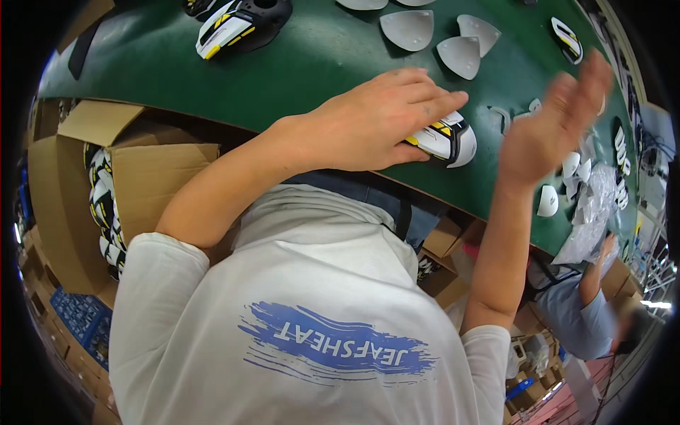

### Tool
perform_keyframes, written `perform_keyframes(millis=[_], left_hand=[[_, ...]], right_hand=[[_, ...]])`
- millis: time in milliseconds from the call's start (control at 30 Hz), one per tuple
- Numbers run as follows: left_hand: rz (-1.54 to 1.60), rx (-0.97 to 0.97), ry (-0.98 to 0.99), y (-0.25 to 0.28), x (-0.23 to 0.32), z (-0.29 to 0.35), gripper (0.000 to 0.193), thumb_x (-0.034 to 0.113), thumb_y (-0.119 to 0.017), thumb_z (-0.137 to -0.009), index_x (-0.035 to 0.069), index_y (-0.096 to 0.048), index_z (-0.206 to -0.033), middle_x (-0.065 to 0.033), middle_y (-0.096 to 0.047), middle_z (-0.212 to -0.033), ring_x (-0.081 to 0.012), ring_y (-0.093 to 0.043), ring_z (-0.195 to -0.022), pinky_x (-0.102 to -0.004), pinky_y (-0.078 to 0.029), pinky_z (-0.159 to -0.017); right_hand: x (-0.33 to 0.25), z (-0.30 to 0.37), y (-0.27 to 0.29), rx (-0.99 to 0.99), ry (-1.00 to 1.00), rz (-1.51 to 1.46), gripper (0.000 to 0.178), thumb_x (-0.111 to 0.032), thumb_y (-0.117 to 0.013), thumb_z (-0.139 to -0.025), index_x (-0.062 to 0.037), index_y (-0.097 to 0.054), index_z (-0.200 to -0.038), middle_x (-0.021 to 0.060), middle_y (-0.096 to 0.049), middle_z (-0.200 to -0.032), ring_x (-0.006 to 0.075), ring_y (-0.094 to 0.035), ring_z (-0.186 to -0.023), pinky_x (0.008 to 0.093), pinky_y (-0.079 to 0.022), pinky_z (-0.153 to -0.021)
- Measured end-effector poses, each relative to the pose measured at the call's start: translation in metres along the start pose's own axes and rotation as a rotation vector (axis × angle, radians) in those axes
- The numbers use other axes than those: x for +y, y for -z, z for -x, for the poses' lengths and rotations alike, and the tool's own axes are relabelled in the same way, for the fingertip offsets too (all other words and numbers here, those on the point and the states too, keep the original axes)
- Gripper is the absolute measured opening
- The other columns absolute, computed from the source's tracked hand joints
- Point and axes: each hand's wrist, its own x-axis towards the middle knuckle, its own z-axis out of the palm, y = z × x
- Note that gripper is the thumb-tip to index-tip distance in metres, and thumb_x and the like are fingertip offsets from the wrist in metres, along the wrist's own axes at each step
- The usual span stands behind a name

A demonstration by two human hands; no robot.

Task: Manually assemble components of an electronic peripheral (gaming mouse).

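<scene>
My left hand (368,120) reaches across the green table, closed around a white, black and yellow plastic shell (448,142). The fingers lie over its top and the thumb is at its near side; one rounded white end of the shell sticks out to the right. My right hand (545,134) is raised over the right part of the table, slightly blurred, fingers stretched out and apart. Nothing shows in it. Small white curved pieces (547,201) lie beside and below that hand.
Grey-white curved caps (407,30) lie at the far side of the green table (312,71). A larger black, white and yellow shell (230,32) sits far left. Clear plastic bags (595,205) lie right. An open cardboard box (159,177) holds similar parts. Another person (577,319) sits at right.
</scene>
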Motion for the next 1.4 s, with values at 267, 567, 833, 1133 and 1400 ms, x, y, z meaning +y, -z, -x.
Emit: perform_keyframes(millis=[267,567,833,1133,1400], left_hand=[[-0.159,0.019,-0.045,-0.004,0.004,0.0,0.087,0.026,-0.094,-0.09,0.006,-0.057,-0.167,-0.0149,-0.069,-0.154,-0.039,-0.056,-0.153,-0.0604,-0.036,-0.136],[-0.164,-0.015,-0.009,0.002,0.005,-0.002,0.082,0.029,-0.095,-0.09,0.007,-0.062,-0.161,-0.0108,-0.066,-0.16,-0.0373,-0.053,-0.158,-0.058,-0.036,-0.137],[0.435,0.033,0.058,0.011,0.018,0.001,0.09,0.027,-0.1,-0.086,0.004,-0.061,-0.163,-0.0185,-0.067,-0.153,-0.0401,-0.06,-0.145,-0.0502,-0.047,-0.124],[0.127,0.207,-0.162,0.043,0.038,-0.003,0.089,0.043,-0.105,-0.077,0.004,-0.073,-0.15,-0.0147,-0.074,-0.138,-0.0332,-0.071,-0.115,-0.0445,-0.058,-0.096],[-0.005,0.235,0.095,0.046,0.06,0.058,0.095,0.042,-0.088,-0.099,0.002,-0.047,-0.175,-0.0165,-0.07,-0.141,-0.0398,-0.066,-0.123,-0.055,-0.05,-0.11]], right_hand=[[-0.005,0.033,-0.025,-0.105,-0.006,0.029,0.056,-0.006,-0.059,-0.117,-0.0031,-0.054,-0.172,0.0262,-0.042,-0.18,0.042,-0.038,-0.169,0.0494,-0.031,-0.137],[0.006,0.033,0.047,-0.474,-0.35,-0.431,0.044,-0.02,-0.072,-0.112,0.0038,-0.074,-0.149,0.0181,-0.075,-0.153,0.03,-0.074,-0.137,0.0416,-0.054,-0.12],[-0.022,0.065,0.089,-0.582,-0.53,-0.691,0.08,-0.027,-0.105,-0.082,0.0052,-0.073,-0.148,0.0264,-0.076,-0.148,0.0345,-0.077,-0.132,0.0431,-0.058,-0.115],[-0.031,0.077,0.068,-0.356,-0.017,-0.602,0.083,-0.038,-0.112,-0.072,-0.0129,-0.07,-0.139,0.0284,-0.08,-0.139,0.0451,-0.084,-0.114,0.0505,-0.066,-0.098],[-0.064,0.036,0.039,-0.747,0.153,-0.527,0.047,-0.019,-0.083,-0.091,-0.0105,-0.08,-0.137,0.0278,-0.069,-0.155,0.0506,-0.071,-0.134,0.0602,-0.058,-0.111]])
